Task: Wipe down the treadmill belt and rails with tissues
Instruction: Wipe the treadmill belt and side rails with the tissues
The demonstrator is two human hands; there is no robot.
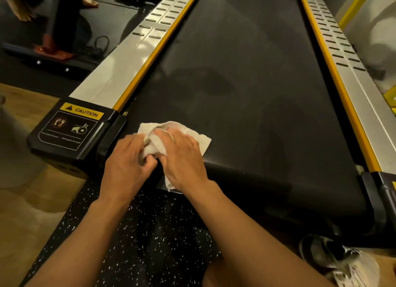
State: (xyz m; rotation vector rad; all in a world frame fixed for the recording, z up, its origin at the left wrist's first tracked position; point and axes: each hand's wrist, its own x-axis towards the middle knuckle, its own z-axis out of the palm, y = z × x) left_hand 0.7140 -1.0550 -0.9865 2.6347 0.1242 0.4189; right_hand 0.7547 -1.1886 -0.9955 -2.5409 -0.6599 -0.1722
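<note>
Tissue partly under right hand

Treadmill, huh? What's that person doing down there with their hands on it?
A person is cleaning it with a white tissue. The tissue lies on the near left corner of the black belt, beside the caution sticker. The left hand grips its bunched edge, and the right hand presses on top, fingers tucked under a fold. The left rail and right rail have no hand on them right now.
</note>
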